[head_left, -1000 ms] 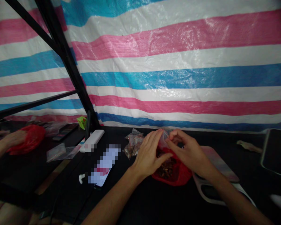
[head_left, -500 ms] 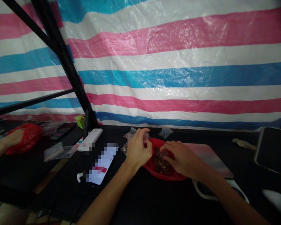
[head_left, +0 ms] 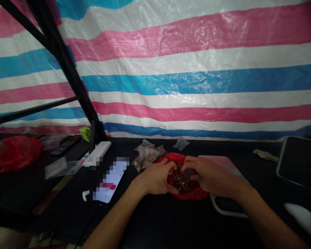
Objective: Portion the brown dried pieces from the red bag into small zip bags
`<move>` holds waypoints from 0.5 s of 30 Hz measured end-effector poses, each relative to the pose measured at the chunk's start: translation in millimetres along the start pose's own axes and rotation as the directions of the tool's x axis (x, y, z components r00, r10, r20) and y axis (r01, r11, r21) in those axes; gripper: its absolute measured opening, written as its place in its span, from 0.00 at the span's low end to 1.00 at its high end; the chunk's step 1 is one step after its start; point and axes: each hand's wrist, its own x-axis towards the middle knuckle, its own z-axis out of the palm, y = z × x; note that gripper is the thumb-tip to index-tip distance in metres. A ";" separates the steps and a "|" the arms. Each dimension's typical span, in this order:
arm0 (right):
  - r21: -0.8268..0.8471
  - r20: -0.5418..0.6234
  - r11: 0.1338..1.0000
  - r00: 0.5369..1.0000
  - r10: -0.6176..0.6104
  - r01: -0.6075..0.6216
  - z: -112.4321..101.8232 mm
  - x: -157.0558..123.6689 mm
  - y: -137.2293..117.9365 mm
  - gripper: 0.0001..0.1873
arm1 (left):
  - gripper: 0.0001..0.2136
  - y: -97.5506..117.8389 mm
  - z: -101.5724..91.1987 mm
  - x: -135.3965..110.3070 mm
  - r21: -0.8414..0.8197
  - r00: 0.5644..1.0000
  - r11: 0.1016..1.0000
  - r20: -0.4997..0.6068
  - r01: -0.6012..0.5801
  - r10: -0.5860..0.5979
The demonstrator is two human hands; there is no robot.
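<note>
Broad stripes of pink, white and blue are carried by the far sheet point(head_left: 171, 83), which is crossed at the left by a black frame point(head_left: 74, 81). The desk point(head_left: 150, 224) is coloured plain black. Red is shown by the near bag point(head_left: 193, 195) and by the left bag point(head_left: 24, 148); dark brown is seen in the bits point(head_left: 181, 183). A long bar point(head_left: 100, 152) is coloured white, and a packet point(head_left: 85, 134) bright green.

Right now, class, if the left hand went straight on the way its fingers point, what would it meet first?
Probably the right hand, which faces it across the red bag. Depth is unclear, so the left hand might touch the brown pieces inside the bag first.
</note>
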 end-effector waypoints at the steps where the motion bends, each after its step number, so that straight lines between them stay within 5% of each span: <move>1: 0.042 -0.003 0.999 1.000 0.006 -0.006 2.1 0.4 0.6 0.21 | 0.28 -2.4 1.8 1.7 0.004 1.000 1.000 -0.011 0.007 -0.007; 7: 0.088 -0.029 0.990 0.993 0.111 -0.108 17.3 2.8 10.1 0.19 | 0.16 -9.4 6.4 12.0 -0.203 0.998 0.979 -0.059 -0.007 -0.005; 15: -0.005 -0.054 0.986 0.984 0.168 -0.168 22.6 9.7 4.7 0.10 | 0.18 -10.8 7.4 17.6 -0.653 0.991 0.753 -0.136 -0.077 -0.017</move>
